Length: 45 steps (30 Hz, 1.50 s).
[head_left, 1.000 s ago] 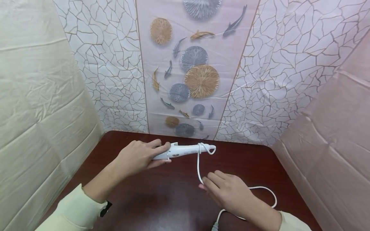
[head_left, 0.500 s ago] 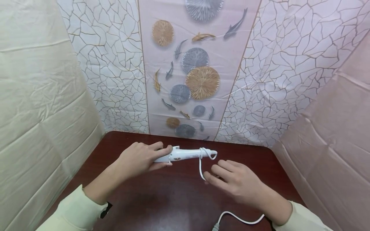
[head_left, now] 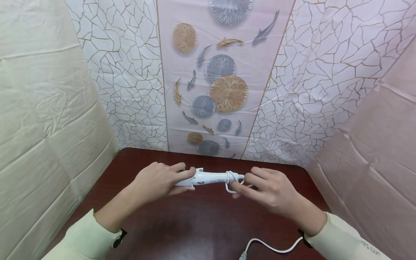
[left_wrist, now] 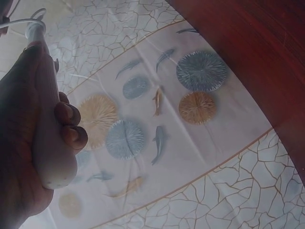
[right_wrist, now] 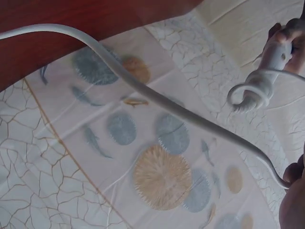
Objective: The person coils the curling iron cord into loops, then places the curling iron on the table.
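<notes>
The left hand (head_left: 162,180) gripped a white appliance (head_left: 211,178) above the dark red table (head_left: 195,224), the right hand (head_left: 271,189) pinched the white cord (right_wrist: 143,89) looped round one end of it, and further out lay the plug (head_left: 242,256)

A dark reddish-brown tabletop (head_left: 195,224) with rounded far corners stretches before a white backdrop (head_left: 130,72) veined in gold and grey. Its pale pink central panel (head_left: 177,68) bears spiky-edged gold discs (head_left: 228,94), grey discs (head_left: 220,68) and printed fish (head_left: 265,29). Creased cream cloth (head_left: 42,108) hangs left, pinkish-beige cloth (head_left: 373,144) right.
</notes>
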### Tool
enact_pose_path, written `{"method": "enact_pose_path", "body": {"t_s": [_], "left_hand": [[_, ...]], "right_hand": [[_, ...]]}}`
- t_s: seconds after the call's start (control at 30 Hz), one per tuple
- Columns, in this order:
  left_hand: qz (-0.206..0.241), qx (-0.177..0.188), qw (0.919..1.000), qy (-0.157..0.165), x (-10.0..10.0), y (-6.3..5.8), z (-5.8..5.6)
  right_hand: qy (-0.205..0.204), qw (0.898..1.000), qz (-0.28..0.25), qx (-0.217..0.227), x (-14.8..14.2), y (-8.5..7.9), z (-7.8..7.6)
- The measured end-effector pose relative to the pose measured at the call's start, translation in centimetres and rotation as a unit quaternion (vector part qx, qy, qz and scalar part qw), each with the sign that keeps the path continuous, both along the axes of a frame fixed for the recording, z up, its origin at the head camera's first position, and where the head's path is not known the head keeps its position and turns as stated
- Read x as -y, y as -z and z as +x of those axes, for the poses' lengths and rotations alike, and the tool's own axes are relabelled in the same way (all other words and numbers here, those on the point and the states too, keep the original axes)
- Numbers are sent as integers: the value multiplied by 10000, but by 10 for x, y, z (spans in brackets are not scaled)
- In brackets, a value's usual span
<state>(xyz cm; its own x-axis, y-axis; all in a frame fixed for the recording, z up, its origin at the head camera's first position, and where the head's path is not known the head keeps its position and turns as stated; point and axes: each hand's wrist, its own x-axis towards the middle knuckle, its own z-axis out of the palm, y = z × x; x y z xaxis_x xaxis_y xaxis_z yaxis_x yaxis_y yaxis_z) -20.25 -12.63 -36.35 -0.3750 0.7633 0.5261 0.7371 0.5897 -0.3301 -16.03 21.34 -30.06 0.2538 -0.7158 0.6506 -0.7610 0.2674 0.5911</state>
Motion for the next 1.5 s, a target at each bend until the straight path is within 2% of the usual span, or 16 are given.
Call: {"method": "enact_pose_path", "body": {"t_s": [0.27, 0.53, 0.67, 0.87, 1.13, 1.3, 1.5], "left_hand": [[-101, -43, 9999, -1, -1, 4, 0], [-190, -16, 9998, 15, -2, 5, 1], [-215, -111, 9997, 80, -3, 6, 3], [-261, -371, 9987, 248, -4, 8, 3], [-195, -626, 9969, 443, -4, 6, 3], [-92, -716, 9956, 596, -6, 6, 4], [-60, -781, 9950, 612, -5, 5, 4]], "right_hand": [[-139, 9999, -37, 67, -1, -6, -12], [261, 9969, 32, 746, -9, 0, -22], [417, 9955, -115, 838, -12, 5, -31], [688, 9918, -251, 1046, -21, 16, -46], [1196, 9777, -254, 1708, -31, 35, -56], [1261, 9743, -158, 1858, -33, 48, -57], [1325, 9701, -138, 2029, -35, 59, -56]]}}
